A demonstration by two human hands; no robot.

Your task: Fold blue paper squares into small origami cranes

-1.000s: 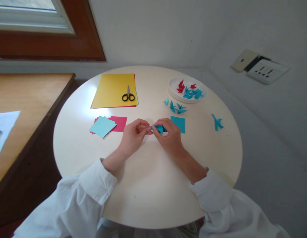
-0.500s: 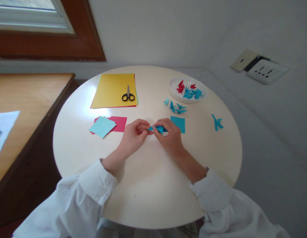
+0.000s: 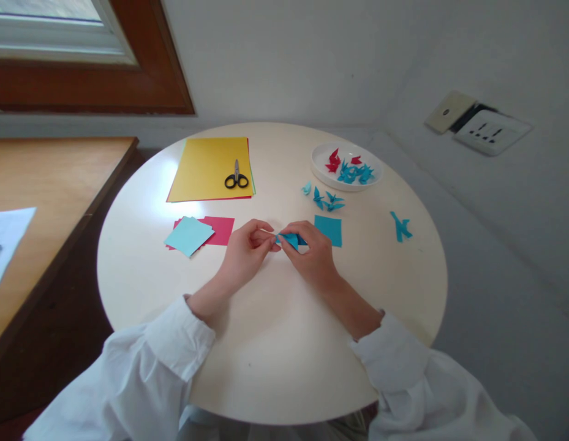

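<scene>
A small folded piece of blue paper (image 3: 291, 239) is held between my two hands above the middle of the table. My left hand (image 3: 248, 248) pinches its left tip between thumb and fingers. On the other side, my right hand (image 3: 314, 251) grips the wider part with thumb and forefinger, hiding some of it. Just beyond my right hand lies a flat blue paper square (image 3: 329, 231). Near my left hand a light blue square (image 3: 189, 236) rests on several pink paper squares (image 3: 222, 231).
Black-handled scissors (image 3: 237, 176) lie on a stack of yellow and other coloured sheets (image 3: 206, 165). A white dish (image 3: 321, 177) holds red and blue paper cranes. Several blue cranes (image 3: 329, 201) sit in front of it. Blue paper strips (image 3: 400, 227) lie at the right of the round table (image 3: 275, 343).
My right thumb and fingers have shifted slightly left along the folded blue paper, toward my left fingertips. The view has moved a little; the other things lie as before.
</scene>
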